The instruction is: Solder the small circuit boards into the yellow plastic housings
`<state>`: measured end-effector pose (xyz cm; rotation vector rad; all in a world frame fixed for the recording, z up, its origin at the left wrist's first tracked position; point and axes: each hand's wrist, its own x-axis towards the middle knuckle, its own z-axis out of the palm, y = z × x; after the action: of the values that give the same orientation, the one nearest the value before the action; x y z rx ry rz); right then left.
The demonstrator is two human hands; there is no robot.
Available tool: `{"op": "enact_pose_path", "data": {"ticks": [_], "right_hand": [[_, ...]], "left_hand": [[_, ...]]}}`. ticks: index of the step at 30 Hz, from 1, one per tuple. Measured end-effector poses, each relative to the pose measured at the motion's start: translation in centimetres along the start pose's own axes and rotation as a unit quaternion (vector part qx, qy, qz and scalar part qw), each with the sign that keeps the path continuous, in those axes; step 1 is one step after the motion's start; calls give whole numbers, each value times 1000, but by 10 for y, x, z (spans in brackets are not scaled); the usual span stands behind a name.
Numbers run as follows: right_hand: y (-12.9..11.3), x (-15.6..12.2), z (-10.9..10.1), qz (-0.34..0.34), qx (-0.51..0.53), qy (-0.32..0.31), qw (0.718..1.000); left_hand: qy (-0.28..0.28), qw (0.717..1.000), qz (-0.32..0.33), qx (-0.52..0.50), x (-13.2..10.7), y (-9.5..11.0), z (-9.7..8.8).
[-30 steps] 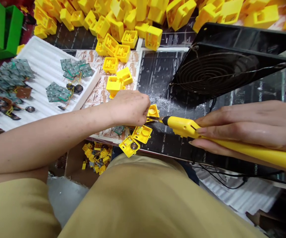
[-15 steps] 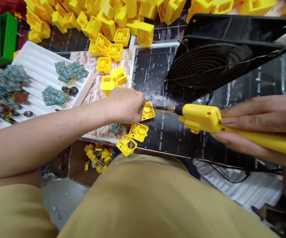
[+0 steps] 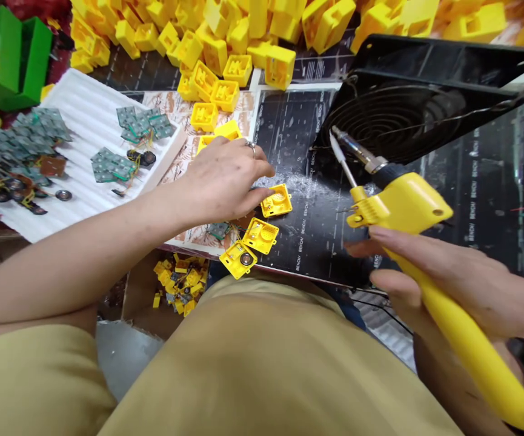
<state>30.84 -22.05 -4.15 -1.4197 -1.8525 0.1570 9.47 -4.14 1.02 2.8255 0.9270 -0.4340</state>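
My right hand (image 3: 461, 278) grips a yellow soldering iron (image 3: 411, 206), a gun type with a thin feed tube beside the tip. Its metal tip points up and left, in front of the fan and off the workpieces. My left hand (image 3: 225, 175) has thumb and forefinger apart, with nothing seen between them; the other fingers are partly hidden. Just right of its thumb lies an open yellow plastic housing (image 3: 277, 201) with a round perforated grille inside. Below it are a second yellow housing (image 3: 260, 235) and a third housing (image 3: 238, 259) that holds a small round speaker.
A black fan (image 3: 380, 115) stands on the bench at the right. Many yellow cases (image 3: 202, 48) are heaped along the back. A white foam tray (image 3: 93, 97) carries green circuit boards (image 3: 29, 139) and small speakers. Below the bench edge, a cardboard box (image 3: 141, 290) contains yellow parts.
The soldering iron has moved away from the top housing and now tilts upward. My left hand has drawn back slightly and its fingers have spread. The view has shifted a little.
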Motion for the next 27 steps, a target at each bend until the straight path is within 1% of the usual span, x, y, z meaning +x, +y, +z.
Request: {"op": "enact_pose_path", "data": {"ticks": [1,2,4,6,7,8,10,11,13,15,17,18,19,20,21,23,24,25,26,27], "right_hand": [[0,4,4,-23,0,7,1000],[0,8,7,-43,4,13,999],[0,16,12,-70,14,14,997],[2,22,17,-84,2,-4,996],[4,24,19,-88,-10,-14,996],[5,26,21,-95,-23,-22,995],[9,30,27,-115,-41,-32,992],[11,33,30,-124,-41,-34,991],[11,39,36,-135,-44,-41,989],[10,47,42,-145,-43,-53,987],[7,53,46,-150,-45,-53,986],[5,56,47,-150,-46,-49,986],[4,58,48,-148,-47,-41,987],[4,60,48,-142,-47,-31,988],[3,61,49,-136,-44,-23,990],[5,64,50,-124,-31,-20,992],[6,66,51,-119,-25,-22,992],[7,68,53,-115,-20,-26,993],[9,70,54,-111,-18,-30,993],[11,73,56,-108,-19,-34,993]], "left_hand": [[15,1000,9,-22,-2,0,7],[19,999,22,-46,-5,1,14],[6,993,64,-99,-8,0,24],[10,984,101,-145,-13,-7,28],[29,982,98,-160,-17,-14,27],[58,982,75,-165,-20,-24,25],[123,982,-15,-144,-26,-47,23],[141,980,-61,-129,-28,-60,24],[136,977,-117,-118,-29,-83,26],[123,973,-136,-137,-28,-100,26],[141,964,-141,-173,-25,-107,22],[148,959,-138,-199,-23,-107,18],[141,952,-135,-237,-20,-104,15],[118,941,-135,-288,-16,-98,12],[79,924,-138,-348,-12,-90,11],[-10,873,-154,-463,0,-71,13],[-40,848,-162,-503,6,-60,16],[-54,831,-168,-528,11,-51,19],[-56,823,-167,-540,15,-43,22],[-49,822,-162,-543,18,-37,25]]}}
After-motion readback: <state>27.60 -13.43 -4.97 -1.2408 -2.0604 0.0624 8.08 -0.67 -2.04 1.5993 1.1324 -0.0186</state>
